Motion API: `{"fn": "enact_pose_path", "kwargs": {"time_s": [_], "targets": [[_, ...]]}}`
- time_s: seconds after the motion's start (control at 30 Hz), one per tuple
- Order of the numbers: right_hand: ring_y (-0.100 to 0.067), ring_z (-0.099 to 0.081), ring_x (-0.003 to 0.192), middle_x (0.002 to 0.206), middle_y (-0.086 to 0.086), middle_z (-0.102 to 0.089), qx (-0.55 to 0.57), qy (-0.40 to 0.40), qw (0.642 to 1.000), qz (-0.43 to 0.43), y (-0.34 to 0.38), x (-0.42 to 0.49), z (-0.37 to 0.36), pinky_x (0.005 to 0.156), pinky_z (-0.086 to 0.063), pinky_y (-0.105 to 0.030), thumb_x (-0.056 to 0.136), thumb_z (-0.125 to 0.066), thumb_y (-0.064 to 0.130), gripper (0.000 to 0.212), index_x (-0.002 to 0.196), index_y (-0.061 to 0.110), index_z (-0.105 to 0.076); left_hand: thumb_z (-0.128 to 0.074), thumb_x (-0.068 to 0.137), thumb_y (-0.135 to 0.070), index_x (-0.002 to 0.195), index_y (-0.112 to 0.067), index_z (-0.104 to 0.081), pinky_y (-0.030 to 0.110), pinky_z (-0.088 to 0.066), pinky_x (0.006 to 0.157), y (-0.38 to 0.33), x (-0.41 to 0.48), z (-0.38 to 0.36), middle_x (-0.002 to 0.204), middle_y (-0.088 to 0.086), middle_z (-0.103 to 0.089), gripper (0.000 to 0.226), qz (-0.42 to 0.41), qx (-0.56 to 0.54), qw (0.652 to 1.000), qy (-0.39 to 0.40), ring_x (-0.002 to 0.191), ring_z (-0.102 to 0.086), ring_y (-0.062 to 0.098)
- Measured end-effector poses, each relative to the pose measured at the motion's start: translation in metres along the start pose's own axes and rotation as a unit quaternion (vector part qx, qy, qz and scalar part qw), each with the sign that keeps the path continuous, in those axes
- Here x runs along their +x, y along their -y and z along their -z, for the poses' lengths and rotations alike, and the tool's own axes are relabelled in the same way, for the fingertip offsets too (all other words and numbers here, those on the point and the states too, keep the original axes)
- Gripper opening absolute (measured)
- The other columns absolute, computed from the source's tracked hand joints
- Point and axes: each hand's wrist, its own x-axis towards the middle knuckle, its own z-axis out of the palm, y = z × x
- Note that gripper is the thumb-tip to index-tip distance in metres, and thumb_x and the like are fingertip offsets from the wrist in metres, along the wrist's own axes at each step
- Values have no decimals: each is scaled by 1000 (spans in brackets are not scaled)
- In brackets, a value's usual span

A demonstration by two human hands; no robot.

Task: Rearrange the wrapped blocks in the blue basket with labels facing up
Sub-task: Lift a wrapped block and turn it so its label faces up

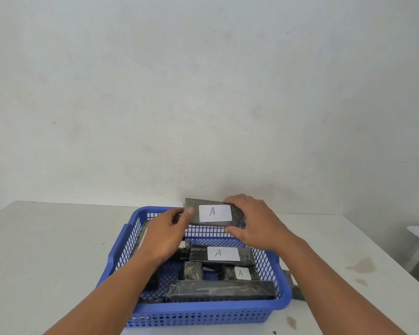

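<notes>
Head view is showing you holding a wrapped block [214,212] above the far end of the blue basket [198,308], its white "A" label facing up. Your left hand [166,234] is gripping the block's left end with thumb and fingers, while your right hand [257,222] is clasping its right end. Below, more wrapped blocks are lying in the basket: two [221,255] [240,273] are showing "A" labels, and a long one [220,290] is showing only dark wrap, all sitting on a white table [46,250]
</notes>
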Motion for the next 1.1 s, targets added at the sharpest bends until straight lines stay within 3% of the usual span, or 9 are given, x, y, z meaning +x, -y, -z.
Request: {"fn": "enact_pose_path", "kwargs": {"time_s": [0.17, 0.23, 0.3, 0.4, 0.5, 0.57, 0.7, 0.9, 1.1], "targets": [[-24, -51, 118, 128, -3, -54, -58, 168, 981, -73, -8, 8, -6, 96, -44, -37, 87, -71, 32, 55, 136, 20, -48, -35, 103, -36, 126, -14, -58, 32, -44, 77, 4, 2, 2, 98, 1, -69, 39, -19, 79, 994, -67, 91, -66, 18], [-26, -51, 117, 127, -5, -52, -84, 201, 973, -82, -9, 12, -13, 95, -44, -39, 88, -70, 32, 53, 135, 17, -48, -37, 103, -31, 133, -13, -54, 29, -43, 72, 4, 2, 3, 90, -4, -69, 39, -16, 96, 992, -79, 78, -65, 9], [-26, -53, 113, 126, -6, -49, -96, 213, 968, -89, -10, 16, -19, 93, -46, -39, 89, -69, 32, 50, 132, 15, -49, -39, 102, -29, 136, -13, -51, 30, -45, 75, 5, 2, 3, 92, -6, -69, 40, -18, 105, 991, -76, 78, -64, 5], [-27, -54, 110, 124, -6, -46, -114, 227, 962, -96, -9, 21, -23, 90, -47, -40, 90, -68, 33, 48, 131, 15, -51, -41, 101, -29, 139, -14, -48, 40, -49, 91, 5, 1, 4, 118, 5, -67, 42, -21, 118, 991, -61, 101, -64, 20], [-29, -54, 111, 122, -7, -48, -147, 245, 954, -94, -11, 24, -30, 86, -46, -38, 93, -63, 34, 41, 127, 14, -54, -40, 99, -28, 139, -15, -48, 46, -51, 92, 3, 0, 5, 116, 9, -68, 42, -23, 133, 989, -52, 101, -64, 27], [-29, -55, 113, 123, -7, -48, -164, 245, 951, -93, -12, 25, -34, 82, -44, -38, 95, -61, 35, 41, 130, 15, -52, -40, 99, -26, 139, -14, -48, 47, -51, 92, 2, -1, 5, 113, 11, -68, 43, -23, 144, 988, -45, 101, -64, 28], [-31, -51, 122, 141, -8, -43, -131, 228, 961, -88, -13, 27, -39, 92, -46, -41, 97, -59, 26, 61, 151, 29, -31, -39, 99, -22, 136, -15, -52, 39, -52, 84, 4, -1, 3, 106, 8, -70, 39, -39, 191, 981, -16, 89, -64, 24], [-26, -47, 120, 130, -5, -44, -129, 180, 972, -84, -13, 26, -43, 90, -46, -38, 94, -62, 26, 48, 140, 32, -48, -45, 97, -19, 125, -20, -63, 34, -48, 94, 5, 0, -1, 124, 4, -67, 33, -64, 241, 968, 10, 112, -60, 21], [-15, -55, 103, 117, 3, -57, -34, 133, 990, -35, 1, 17, -26, 89, -48, -34, 89, -66, 42, 40, 125, 27, -61, -46, 96, -19, 125, -20, -62, 34, -48, 95, 4, 0, -3, 124, 4, -68, 33, -72, 247, 966, 2, 111, -61, 21]]}}
